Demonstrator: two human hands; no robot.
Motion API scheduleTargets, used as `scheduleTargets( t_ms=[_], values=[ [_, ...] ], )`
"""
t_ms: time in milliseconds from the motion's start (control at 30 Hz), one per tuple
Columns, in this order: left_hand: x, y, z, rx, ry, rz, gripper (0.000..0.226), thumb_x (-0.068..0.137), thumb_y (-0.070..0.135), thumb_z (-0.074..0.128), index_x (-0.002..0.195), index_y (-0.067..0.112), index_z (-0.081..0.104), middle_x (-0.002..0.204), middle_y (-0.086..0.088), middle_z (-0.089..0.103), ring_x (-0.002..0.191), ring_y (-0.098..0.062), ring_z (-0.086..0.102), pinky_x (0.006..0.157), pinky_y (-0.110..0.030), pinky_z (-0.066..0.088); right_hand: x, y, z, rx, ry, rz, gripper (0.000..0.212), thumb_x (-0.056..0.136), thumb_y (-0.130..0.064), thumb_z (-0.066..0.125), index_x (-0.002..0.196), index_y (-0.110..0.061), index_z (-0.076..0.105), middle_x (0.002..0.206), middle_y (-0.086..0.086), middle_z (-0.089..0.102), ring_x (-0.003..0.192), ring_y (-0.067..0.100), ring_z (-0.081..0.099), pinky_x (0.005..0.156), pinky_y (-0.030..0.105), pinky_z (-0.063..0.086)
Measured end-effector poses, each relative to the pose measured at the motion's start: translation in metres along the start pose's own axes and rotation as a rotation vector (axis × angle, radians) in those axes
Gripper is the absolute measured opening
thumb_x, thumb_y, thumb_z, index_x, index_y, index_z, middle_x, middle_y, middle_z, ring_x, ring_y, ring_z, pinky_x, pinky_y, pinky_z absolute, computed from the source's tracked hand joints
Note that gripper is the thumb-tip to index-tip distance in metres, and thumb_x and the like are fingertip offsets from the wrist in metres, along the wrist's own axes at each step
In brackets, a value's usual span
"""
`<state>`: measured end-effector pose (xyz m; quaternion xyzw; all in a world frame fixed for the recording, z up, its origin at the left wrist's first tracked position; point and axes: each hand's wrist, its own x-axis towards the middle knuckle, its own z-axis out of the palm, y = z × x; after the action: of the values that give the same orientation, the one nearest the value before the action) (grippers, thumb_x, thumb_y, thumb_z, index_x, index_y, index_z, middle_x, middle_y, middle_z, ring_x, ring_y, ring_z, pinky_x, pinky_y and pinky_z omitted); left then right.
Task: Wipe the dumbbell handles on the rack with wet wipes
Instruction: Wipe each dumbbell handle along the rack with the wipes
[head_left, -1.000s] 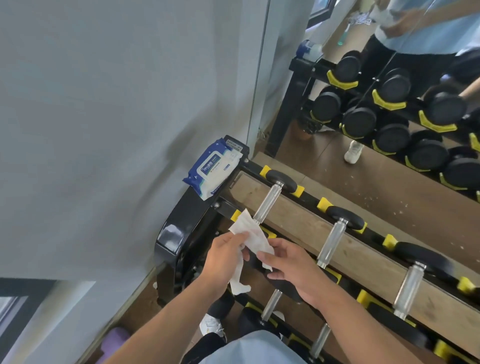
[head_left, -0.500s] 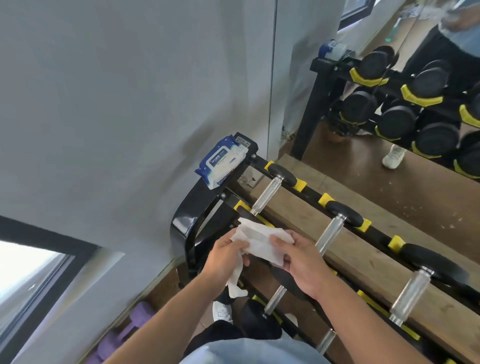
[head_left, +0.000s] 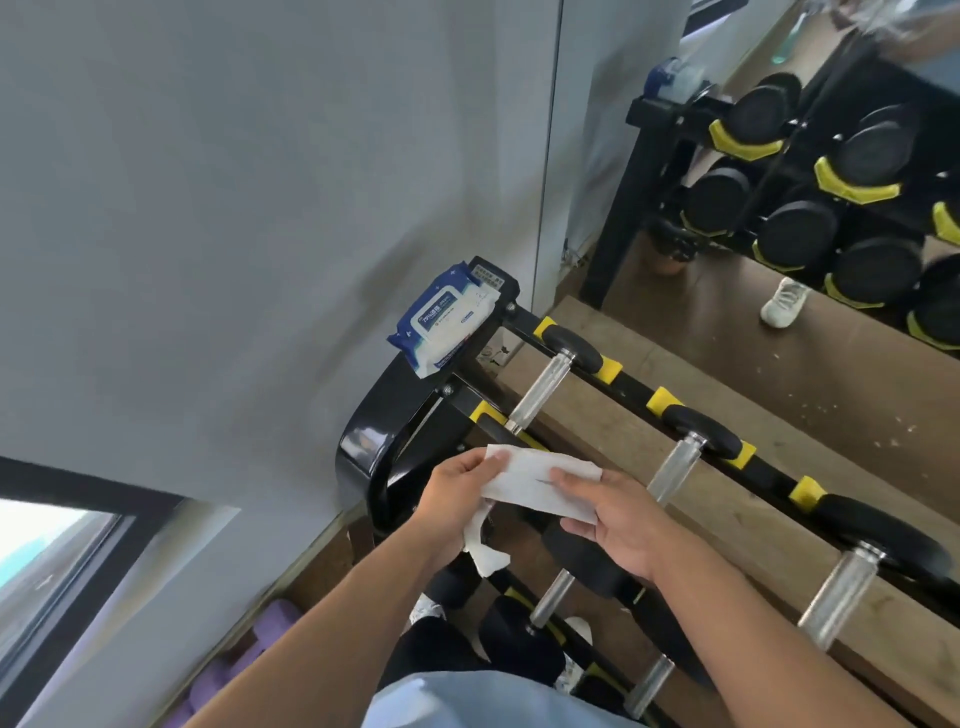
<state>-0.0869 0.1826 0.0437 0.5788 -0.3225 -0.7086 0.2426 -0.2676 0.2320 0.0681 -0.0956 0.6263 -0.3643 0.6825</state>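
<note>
Two hands, left hand (head_left: 457, 499) and right hand (head_left: 618, 525), each pinching one wet wipe (head_left: 540, 480) taut above rack (head_left: 363, 452).

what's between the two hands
In the head view, a white wipe is stretched between the left hand and right hand, both pinching it above the rack.

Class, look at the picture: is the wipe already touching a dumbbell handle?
No. Both the left hand and right hand hold the wipe spread out in the air, clear of the nearest handle.
</note>
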Motion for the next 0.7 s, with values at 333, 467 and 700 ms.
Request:
scheduleTargets(
  t_ms=[333, 467, 700],
  values=[
    [0.117, 0.051, -0.023, 0.418, -0.111, 0.138, 0.016, 0.098, 0.026, 0.062, 0.099, 0.018, 0.075, 0.064, 0.009, 0.060, 0.057, -0.002, 0.053, 0.051, -0.008, 0.037, 0.086, -0.020, 0.038, 0.088, 0.578, -0.137, 0.061, 0.085, -0.015, 0.078, 0.138, -0.019, 0.048, 0.125, 0.000, 0.060, 0.112, 0.017, 0.059, 0.093, 0.037, 0.054],
    [0.140, 0.069, -0.014, 0.476, -0.242, 0.194, 0.018, 0.098, 0.022, 0.061, 0.105, 0.015, 0.076, 0.062, 0.007, 0.061, 0.052, -0.002, 0.052, 0.049, -0.008, 0.037, 0.107, -0.020, 0.066, -0.051, 0.708, -0.115, 0.035, 0.091, -0.046, 0.065, 0.122, -0.028, 0.062, 0.119, -0.011, 0.062, 0.110, 0.012, 0.055, 0.098, 0.035, 0.042],
    [0.135, 0.080, 0.002, 0.542, -0.477, 0.250, 0.014, 0.096, 0.025, 0.063, 0.103, 0.020, 0.074, 0.063, 0.009, 0.065, 0.057, -0.005, 0.059, 0.066, -0.021, 0.050, 0.106, -0.014, 0.071, 0.585, 0.220, -0.169, 0.042, 0.101, -0.043, 0.048, 0.127, -0.014, 0.063, 0.120, 0.013, 0.070, 0.114, 0.030, 0.063, 0.106, 0.043, 0.047]
  ],
)
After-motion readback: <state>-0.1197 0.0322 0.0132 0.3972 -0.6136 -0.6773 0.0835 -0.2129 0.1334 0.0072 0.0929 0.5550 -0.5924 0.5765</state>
